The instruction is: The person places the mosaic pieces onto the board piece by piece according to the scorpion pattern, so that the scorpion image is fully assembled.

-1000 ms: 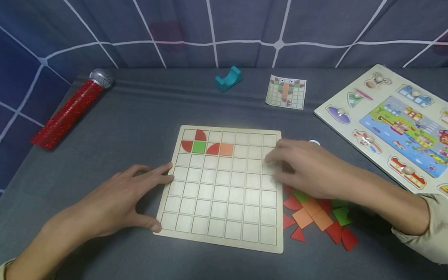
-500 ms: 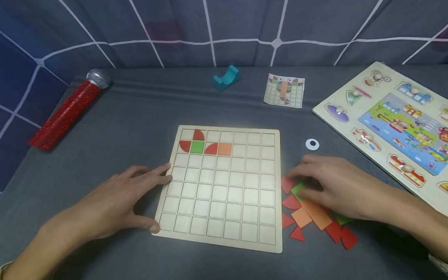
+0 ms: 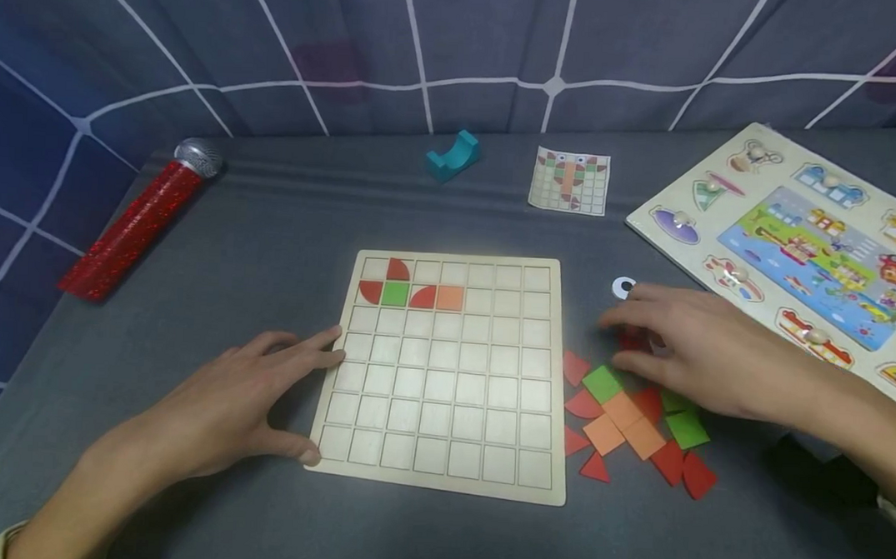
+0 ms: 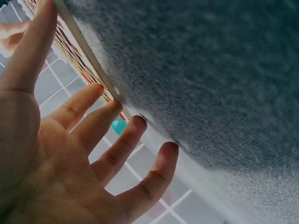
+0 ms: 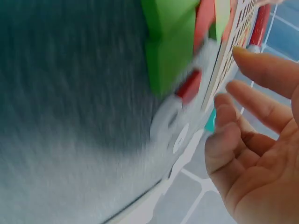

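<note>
A pale wooden grid board (image 3: 443, 396) lies flat on the table, with red quarter-circles, a green square (image 3: 395, 294) and an orange square (image 3: 450, 298) in its upper rows. My left hand (image 3: 232, 403) touches its left side with spread fingertips, the thumb at the near corner. Right of the board, my right hand (image 3: 703, 349) hovers over a red piece (image 3: 631, 339), fingers loosely bent. In the right wrist view nothing shows between thumb and fingers; the red piece (image 5: 189, 86) and two white ring-shaped pieces lie below. A black-and-white eye disc (image 3: 622, 288) sits by the fingertips.
Loose green, orange (image 3: 604, 434) and red pieces lie against the board's right edge. Behind are a printed pattern card (image 3: 569, 181) and a teal block (image 3: 453, 156). A red glittery microphone (image 3: 138, 220) lies left, a knobbed picture puzzle (image 3: 802, 253) right.
My right hand has left the board's right side, passed over the loose pieces and shifted up and right beside the eye disc. My left hand stays at the board's edge.
</note>
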Demonstrator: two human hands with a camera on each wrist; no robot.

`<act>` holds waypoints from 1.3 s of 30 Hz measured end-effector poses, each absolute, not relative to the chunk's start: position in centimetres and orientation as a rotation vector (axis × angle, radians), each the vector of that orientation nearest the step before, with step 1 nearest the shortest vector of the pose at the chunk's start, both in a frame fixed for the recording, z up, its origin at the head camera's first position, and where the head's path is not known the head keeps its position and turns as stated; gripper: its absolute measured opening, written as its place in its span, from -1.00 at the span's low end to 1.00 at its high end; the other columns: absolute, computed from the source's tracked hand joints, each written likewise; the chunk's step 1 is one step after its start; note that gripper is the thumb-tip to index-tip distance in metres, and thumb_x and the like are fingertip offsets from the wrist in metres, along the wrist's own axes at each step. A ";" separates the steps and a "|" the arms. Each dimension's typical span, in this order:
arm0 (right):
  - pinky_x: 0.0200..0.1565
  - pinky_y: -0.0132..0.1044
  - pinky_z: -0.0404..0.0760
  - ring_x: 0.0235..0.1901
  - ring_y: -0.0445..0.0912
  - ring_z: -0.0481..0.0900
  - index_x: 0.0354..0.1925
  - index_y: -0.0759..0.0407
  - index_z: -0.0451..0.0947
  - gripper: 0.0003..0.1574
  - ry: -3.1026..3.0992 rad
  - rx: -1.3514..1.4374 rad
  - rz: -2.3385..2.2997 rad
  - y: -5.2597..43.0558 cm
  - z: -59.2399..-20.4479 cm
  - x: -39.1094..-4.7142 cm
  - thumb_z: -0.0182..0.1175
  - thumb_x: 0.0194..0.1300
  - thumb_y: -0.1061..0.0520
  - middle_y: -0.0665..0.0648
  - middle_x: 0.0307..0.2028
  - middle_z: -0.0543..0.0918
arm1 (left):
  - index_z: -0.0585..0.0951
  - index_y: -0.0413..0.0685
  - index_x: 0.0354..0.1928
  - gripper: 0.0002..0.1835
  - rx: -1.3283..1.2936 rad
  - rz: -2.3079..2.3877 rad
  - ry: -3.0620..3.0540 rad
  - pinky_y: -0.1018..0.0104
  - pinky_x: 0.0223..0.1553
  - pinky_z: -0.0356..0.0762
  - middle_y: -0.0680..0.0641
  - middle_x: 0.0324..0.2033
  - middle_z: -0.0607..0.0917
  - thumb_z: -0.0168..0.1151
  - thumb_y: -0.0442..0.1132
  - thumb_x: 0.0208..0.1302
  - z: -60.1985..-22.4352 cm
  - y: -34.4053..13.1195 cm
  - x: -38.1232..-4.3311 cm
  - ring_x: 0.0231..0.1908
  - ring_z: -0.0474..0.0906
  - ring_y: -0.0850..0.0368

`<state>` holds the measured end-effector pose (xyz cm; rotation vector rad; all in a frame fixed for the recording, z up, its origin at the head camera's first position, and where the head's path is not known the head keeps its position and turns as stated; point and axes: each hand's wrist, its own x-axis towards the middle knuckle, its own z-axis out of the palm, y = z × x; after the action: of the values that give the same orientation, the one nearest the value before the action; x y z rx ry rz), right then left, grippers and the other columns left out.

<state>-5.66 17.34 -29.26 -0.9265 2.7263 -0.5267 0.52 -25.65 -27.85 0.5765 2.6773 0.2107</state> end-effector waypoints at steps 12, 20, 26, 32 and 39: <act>-0.35 -0.13 0.48 -0.27 -0.03 0.50 0.12 0.21 0.60 -0.48 2.763 -0.676 -0.472 17.5 -29.9 -9.3 0.40 0.21 0.07 0.21 -0.04 0.58 | 0.41 0.29 0.39 0.08 0.556 0.201 2.672 -0.36 0.00 0.38 0.10 0.46 0.23 0.47 0.44 -0.30 -27.8 -25.6 0.5 0.28 0.27 -0.17; -0.34 -0.14 0.48 -0.35 -0.10 0.48 0.00 0.19 0.65 -0.65 2.766 -0.731 -0.504 16.9 -30.3 -9.5 0.37 0.24 0.16 0.11 -0.15 0.60 | 0.42 0.29 0.38 0.04 0.596 0.222 2.685 -0.32 -0.01 0.41 0.12 0.47 0.23 0.50 0.39 -0.28 -27.9 -25.7 0.7 0.27 0.29 -0.15; -0.35 -0.16 0.46 -0.36 -0.11 0.47 0.02 0.18 0.65 -0.65 2.747 -0.734 -0.531 17.0 -30.3 -9.7 0.35 0.25 0.17 0.10 -0.15 0.59 | 0.42 0.29 0.37 0.05 0.586 0.231 2.684 -0.34 0.00 0.39 0.10 0.47 0.23 0.50 0.40 -0.29 -28.0 -25.7 0.6 0.27 0.29 -0.15; -0.31 -0.13 0.49 -0.33 -0.10 0.48 0.08 0.18 0.61 -0.61 2.760 -0.775 -0.621 16.2 -30.1 -9.3 0.33 0.28 0.17 0.07 -0.20 0.60 | 0.42 0.28 0.37 0.07 0.577 0.233 2.679 -0.35 0.00 0.39 0.08 0.46 0.24 0.52 0.39 -0.31 -27.9 -25.6 0.6 0.27 0.29 -0.18; -0.28 -0.11 0.47 -0.32 -0.06 0.48 0.12 0.19 0.57 -0.55 2.813 -0.825 -0.699 13.6 -29.3 -8.9 0.34 0.26 0.17 0.10 -0.19 0.62 | 0.42 0.27 0.38 0.09 0.556 0.229 2.669 -0.36 0.03 0.37 0.06 0.46 0.25 0.54 0.38 -0.33 -27.9 -25.6 0.6 0.27 0.27 -0.19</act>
<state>-8.92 13.62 -29.26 -0.8252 2.8130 -0.6990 0.58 -25.63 -27.93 0.5557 2.6692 0.2287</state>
